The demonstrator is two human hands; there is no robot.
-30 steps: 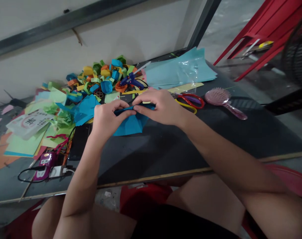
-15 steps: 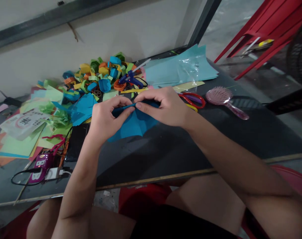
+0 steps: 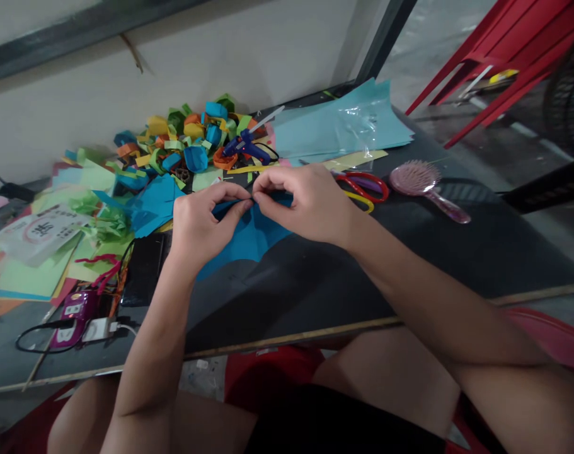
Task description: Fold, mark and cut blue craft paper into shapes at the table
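A blue sheet of paper [image 3: 249, 238] with a scalloped lower edge hangs between my two hands above the dark table [image 3: 287, 296]. My left hand [image 3: 208, 217] pinches its upper edge between thumb and fingers. Close beside it, my right hand [image 3: 310, 202] pinches the same edge, the fingertips of both hands nearly meeting. Part of the paper is hidden behind my fingers. Just right of my right hand lie scissors with red handles [image 3: 378, 186] and a yellow handle [image 3: 362, 200]. More cut blue paper [image 3: 154, 205] rests left of my left hand.
Behind my hands are a heap of colourful paper pieces [image 3: 173, 142], a blue glue gun [image 3: 246, 148] and light blue sheets [image 3: 319, 132]. A pink hairbrush [image 3: 421, 183] lies right. A black phone [image 3: 142, 271] and purple power strip [image 3: 74, 318] lie left. A red chair [image 3: 513, 50] stands beyond.
My fingertips have shifted slightly along the blue paper's upper edge, and its lower part now hangs flatter and further left. The whole view has shifted a little.
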